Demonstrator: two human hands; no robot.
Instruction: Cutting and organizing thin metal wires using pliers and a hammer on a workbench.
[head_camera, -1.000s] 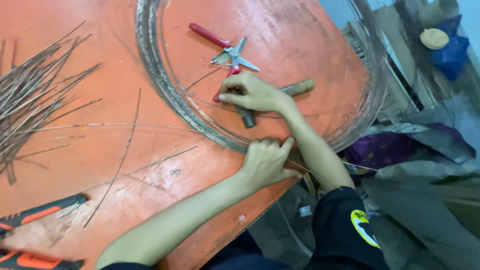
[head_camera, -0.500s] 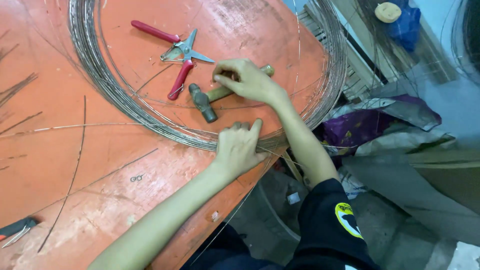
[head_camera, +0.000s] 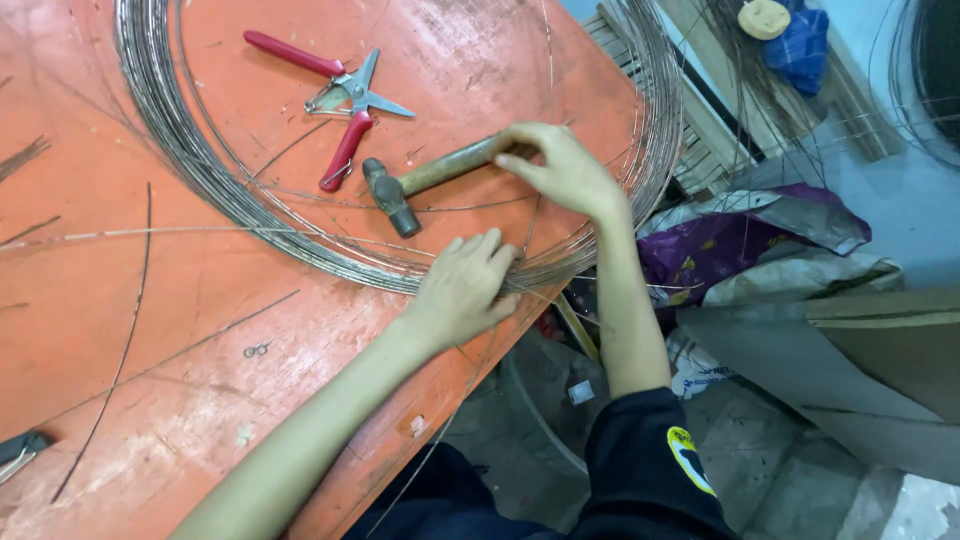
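Hands have shifted: the right hand (head_camera: 560, 170), earlier laid on the hammer (head_camera: 420, 185), now pinches a thin wire strand just beside its handle at frame centre. Left hand (head_camera: 465, 285) still presses the wire coil (head_camera: 200, 170), fingers together and flat, near the table (head_camera: 200, 400) edge.

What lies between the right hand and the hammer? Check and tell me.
Nothing visible does. The right hand is already at the end of the hammer handle, fingertips on or just above it. The red-handled pliers lie apart, beyond the hammer head. The left hand presses the wire coil nearer the table's edge.
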